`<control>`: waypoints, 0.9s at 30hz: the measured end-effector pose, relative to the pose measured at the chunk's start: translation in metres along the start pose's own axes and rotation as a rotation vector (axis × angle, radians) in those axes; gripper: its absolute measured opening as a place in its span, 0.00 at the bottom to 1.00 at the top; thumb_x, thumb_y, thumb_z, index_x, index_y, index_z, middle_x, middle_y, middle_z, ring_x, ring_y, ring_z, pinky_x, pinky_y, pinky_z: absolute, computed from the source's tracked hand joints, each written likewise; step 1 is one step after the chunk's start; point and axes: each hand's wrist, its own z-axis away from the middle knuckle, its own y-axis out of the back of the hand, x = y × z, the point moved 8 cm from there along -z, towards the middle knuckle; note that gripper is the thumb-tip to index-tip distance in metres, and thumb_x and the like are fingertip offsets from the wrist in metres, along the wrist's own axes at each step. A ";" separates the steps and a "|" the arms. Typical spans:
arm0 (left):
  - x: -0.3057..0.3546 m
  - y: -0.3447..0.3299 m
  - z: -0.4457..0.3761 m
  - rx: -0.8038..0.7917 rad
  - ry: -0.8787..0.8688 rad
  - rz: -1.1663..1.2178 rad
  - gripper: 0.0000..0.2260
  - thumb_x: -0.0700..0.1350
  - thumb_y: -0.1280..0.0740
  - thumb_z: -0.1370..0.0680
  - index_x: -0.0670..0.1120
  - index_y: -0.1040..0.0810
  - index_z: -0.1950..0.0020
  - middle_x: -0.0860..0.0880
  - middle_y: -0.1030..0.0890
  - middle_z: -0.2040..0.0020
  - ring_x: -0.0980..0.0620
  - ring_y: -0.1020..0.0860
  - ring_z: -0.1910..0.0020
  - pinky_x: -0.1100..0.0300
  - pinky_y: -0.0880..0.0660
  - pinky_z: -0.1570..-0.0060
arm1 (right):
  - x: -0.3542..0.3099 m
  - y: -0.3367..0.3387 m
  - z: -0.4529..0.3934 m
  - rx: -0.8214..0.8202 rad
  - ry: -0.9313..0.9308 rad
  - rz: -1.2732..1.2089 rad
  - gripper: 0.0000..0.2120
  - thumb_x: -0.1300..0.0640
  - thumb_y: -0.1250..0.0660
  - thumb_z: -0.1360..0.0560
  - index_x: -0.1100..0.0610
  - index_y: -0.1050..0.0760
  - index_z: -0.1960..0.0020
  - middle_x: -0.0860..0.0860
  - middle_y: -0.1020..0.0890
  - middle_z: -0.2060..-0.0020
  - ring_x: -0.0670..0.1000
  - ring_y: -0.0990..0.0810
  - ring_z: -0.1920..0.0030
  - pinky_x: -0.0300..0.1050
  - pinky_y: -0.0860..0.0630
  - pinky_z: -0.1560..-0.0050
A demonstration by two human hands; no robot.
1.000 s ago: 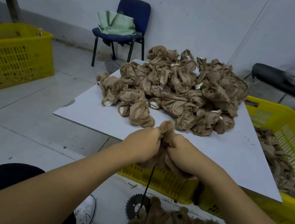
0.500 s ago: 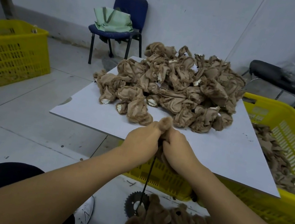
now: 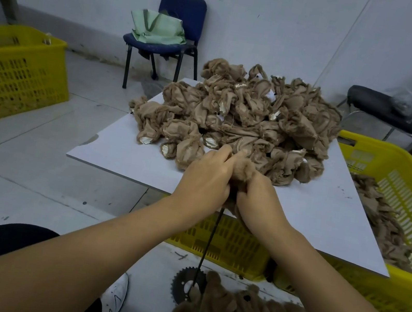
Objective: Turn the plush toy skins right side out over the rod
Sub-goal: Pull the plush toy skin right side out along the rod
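pale grey wall (image 3: 277,18) ahead of me, grey tiled floor (image 3: 20,165), a blue chair (image 3: 181,12) against the wall, a black chair (image 3: 387,110) at right.

- One head-worn wide-angle camera is looking forward and down, close over both forearms.
- It is facing the white board (image 3: 297,220), with the wall (image 3: 277,18) lying well beyond.

A toy workshop: heaped plush skins (image 3: 241,118), yellow crates (image 3: 14,74), bare floor.
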 end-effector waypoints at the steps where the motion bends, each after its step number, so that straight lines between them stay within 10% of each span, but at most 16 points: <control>1: 0.000 0.000 0.000 0.008 -0.011 -0.037 0.31 0.32 0.38 0.24 0.46 0.36 0.21 0.44 0.27 0.36 0.44 0.28 0.42 0.48 0.26 0.52 | 0.001 -0.004 -0.001 -0.003 -0.003 -0.001 0.10 0.70 0.38 0.27 0.57 0.25 0.56 0.54 0.19 0.63 0.54 0.20 0.62 0.55 0.21 0.60; 6: 0.008 -0.001 -0.001 0.077 -0.126 -0.330 0.34 0.32 0.37 0.27 0.47 0.38 0.20 0.45 0.22 0.40 0.43 0.23 0.48 0.52 0.32 0.57 | -0.007 -0.028 -0.004 -0.091 0.101 0.051 0.12 0.70 0.35 0.25 0.56 0.30 0.61 0.62 0.20 0.59 0.61 0.21 0.55 0.57 0.26 0.55; 10: -0.004 -0.004 0.000 0.098 -0.005 -0.123 0.31 0.29 0.35 0.31 0.41 0.29 0.28 0.41 0.19 0.53 0.39 0.22 0.58 0.50 0.28 0.67 | 0.005 -0.036 -0.006 -0.161 0.054 0.087 0.08 0.70 0.37 0.26 0.63 0.26 0.63 0.63 0.21 0.63 0.62 0.23 0.61 0.53 0.29 0.63; 14: -0.032 -0.052 0.020 -0.249 0.325 0.006 0.05 0.37 0.39 0.23 0.45 0.32 0.53 0.51 0.32 0.64 0.42 0.23 0.58 0.52 0.32 0.64 | 0.024 -0.054 0.004 -0.274 -0.030 0.189 0.12 0.67 0.39 0.25 0.52 0.35 0.62 0.51 0.28 0.67 0.55 0.26 0.64 0.45 0.33 0.66; 21: -0.033 -0.048 0.018 -0.209 0.332 0.106 0.12 0.36 0.39 0.24 0.49 0.38 0.61 0.52 0.33 0.64 0.47 0.29 0.64 0.55 0.41 0.70 | 0.021 -0.047 0.002 -0.299 -0.052 0.266 0.14 0.67 0.40 0.25 0.52 0.34 0.64 0.51 0.28 0.65 0.57 0.25 0.62 0.47 0.32 0.66; 24: -0.018 -0.020 0.006 -0.013 0.214 0.144 0.18 0.33 0.40 0.27 0.47 0.25 0.40 0.49 0.25 0.58 0.44 0.24 0.57 0.51 0.32 0.69 | 0.010 -0.028 -0.007 -0.194 -0.055 0.266 0.12 0.66 0.38 0.24 0.53 0.31 0.64 0.54 0.25 0.63 0.58 0.22 0.58 0.51 0.26 0.59; 27: -0.004 -0.008 -0.002 0.047 0.019 0.039 0.34 0.30 0.40 0.27 0.52 0.35 0.22 0.45 0.22 0.39 0.42 0.23 0.47 0.43 0.24 0.58 | 0.002 -0.024 -0.011 -0.157 -0.019 0.280 0.06 0.65 0.37 0.24 0.59 0.23 0.56 0.59 0.20 0.55 0.59 0.22 0.53 0.53 0.25 0.53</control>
